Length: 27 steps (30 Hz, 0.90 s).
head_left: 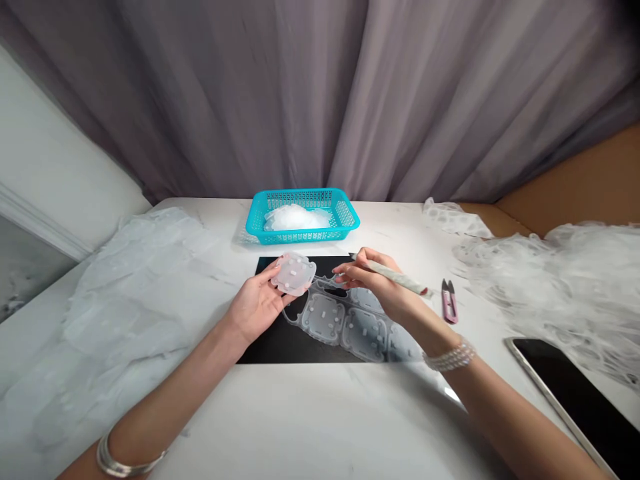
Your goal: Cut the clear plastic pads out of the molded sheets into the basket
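Observation:
My left hand (260, 300) pinches a translucent, rounded-square plastic piece (294, 273) with small raised bumps, held above the left part of the black mat (273, 347). My right hand (375, 277) grips a pen-shaped tool (397, 277) with a pale, wrapped-looking handle; its dark tip points left and away. The right fingertips are at the upper edge of a translucent moulded sheet (324, 319) on the mat; whether they grip it is unclear. That sheet carries several similar pieces, and an open gap shows at its left end. My right forearm partly covers its right side.
Behind the mat stands a blue basket (303, 237) holding translucent pieces. Translucent sheets (130, 287) lie on the left, and a heap of cut-out sheet frames (560, 280) on the right. Pink-handled thread snips (449, 303) and a phone (570, 393) lie right of my arm.

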Each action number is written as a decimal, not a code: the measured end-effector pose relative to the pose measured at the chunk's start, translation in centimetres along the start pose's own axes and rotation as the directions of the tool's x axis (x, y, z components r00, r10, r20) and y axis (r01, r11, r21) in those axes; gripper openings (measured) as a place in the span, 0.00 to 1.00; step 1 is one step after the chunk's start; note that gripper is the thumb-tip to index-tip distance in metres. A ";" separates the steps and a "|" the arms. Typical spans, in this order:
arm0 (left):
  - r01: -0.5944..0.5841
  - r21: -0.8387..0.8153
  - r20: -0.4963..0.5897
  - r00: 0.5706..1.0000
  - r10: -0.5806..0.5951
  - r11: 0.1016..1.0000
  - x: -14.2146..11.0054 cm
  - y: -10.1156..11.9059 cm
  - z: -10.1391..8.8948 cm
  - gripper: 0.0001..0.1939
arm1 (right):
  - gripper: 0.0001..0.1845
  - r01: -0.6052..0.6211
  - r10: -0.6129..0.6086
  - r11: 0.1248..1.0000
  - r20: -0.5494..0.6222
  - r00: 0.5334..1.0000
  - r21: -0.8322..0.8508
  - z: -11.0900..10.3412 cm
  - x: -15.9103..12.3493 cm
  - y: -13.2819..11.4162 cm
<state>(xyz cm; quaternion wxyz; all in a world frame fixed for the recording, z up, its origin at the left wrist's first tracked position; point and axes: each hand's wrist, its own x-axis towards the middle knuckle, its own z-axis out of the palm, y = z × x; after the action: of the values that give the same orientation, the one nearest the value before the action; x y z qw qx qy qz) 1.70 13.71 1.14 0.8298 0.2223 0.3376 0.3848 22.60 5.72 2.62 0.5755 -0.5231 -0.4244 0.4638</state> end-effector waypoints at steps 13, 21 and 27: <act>0.038 0.147 0.133 0.989 -0.058 0.988 -1.0 -1.9 0.4 0.16 | 0.22 -0.010 0.007 0.999 0.059 0.998 0.052 1.6 -0.8 0.5; -0.154 0.457 0.170 0.982 0.084 0.876 -1.5 -2.0 0.5 0.19 | 0.16 0.140 -0.138 0.981 0.026 0.990 -0.137 1.6 -1.3 -0.1; -0.334 0.624 0.212 0.943 0.258 0.706 -0.7 -2.2 -0.3 0.17 | 0.14 0.154 -0.140 0.973 0.091 0.986 -0.170 1.7 -1.1 0.9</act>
<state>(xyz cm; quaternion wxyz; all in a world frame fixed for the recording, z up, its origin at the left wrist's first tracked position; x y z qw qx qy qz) 2.18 11.87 -0.16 0.6444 0.5689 0.3642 0.3584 20.63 4.99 1.90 0.5427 -0.5204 -0.5237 0.4006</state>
